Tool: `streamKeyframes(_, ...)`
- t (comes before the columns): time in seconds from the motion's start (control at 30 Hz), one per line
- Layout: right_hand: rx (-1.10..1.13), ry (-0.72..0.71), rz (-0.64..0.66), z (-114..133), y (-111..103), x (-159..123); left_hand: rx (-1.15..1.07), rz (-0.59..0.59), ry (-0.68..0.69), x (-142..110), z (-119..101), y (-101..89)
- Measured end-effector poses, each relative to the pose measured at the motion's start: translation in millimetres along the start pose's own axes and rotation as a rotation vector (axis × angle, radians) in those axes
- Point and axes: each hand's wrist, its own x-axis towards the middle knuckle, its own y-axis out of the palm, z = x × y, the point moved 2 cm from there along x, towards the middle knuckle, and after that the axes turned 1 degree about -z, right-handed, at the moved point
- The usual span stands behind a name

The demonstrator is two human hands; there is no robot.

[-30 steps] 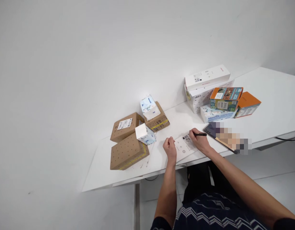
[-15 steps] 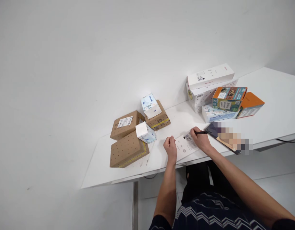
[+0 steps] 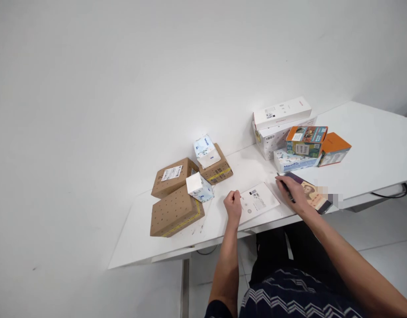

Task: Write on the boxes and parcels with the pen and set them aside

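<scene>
Cardboard boxes, three, yellow tape on two: front box [image 3: 177,212], rear box [image 3: 167,179], third box [image 3: 218,172]; all left of the left fingers.
Floral packs, two: front pack [image 3: 199,187], near the left fingers; rear pack [image 3: 205,149], beyond them, on the third box.
Left hand [image 3: 232,204]: fingers curled into a fist, no object visible in them; place unchanged.
White printed sheet [image 3: 256,201]: flat on the desk [image 3: 375,137], between both hands' fingers; label now uncovered. Thickness cannot be told.
White boxes, two, stacked: long box [image 3: 283,110], lower box [image 3: 278,139]; beyond the right fingers.
Black pen [image 3: 287,189]: carried clear of the sheet, so marking there appears paused.
Right hand [image 3: 295,194]: fingers narrowed around the pen; shifted rightward off the sheet.
Picture-faced slab [image 3: 318,199]: just beneath or beside the right fingers; contact cannot be told.
Orange-topped cartons, two: patterned carton [image 3: 306,141], plain-topped carton [image 3: 335,148]; beyond the right fingers.
</scene>
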Motion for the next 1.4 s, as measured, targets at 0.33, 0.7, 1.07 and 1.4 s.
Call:
streamKeyframes(0.33, -0.714, -0.31, 0.318, 6, 7, -7, 0.09, 0.039, 0.049, 5, -1, -6.4)
streamKeyframes(0.7, -0.778, 0.083, 0.182, -39, -55, -31, 0.057, 0.027, 0.029, 7, 0, -6.6)
streamKeyframes(1.07, -0.81, 0.1, 0.119, -21, -54, -34, 0.028, 0.029, 0.032, 6, 1, -6.9)
streamKeyframes(1.4, 0.493, 0.606, 0.14, -2, -80, -52, 0.012, 0.032, 0.033, 6, -1, -6.6)
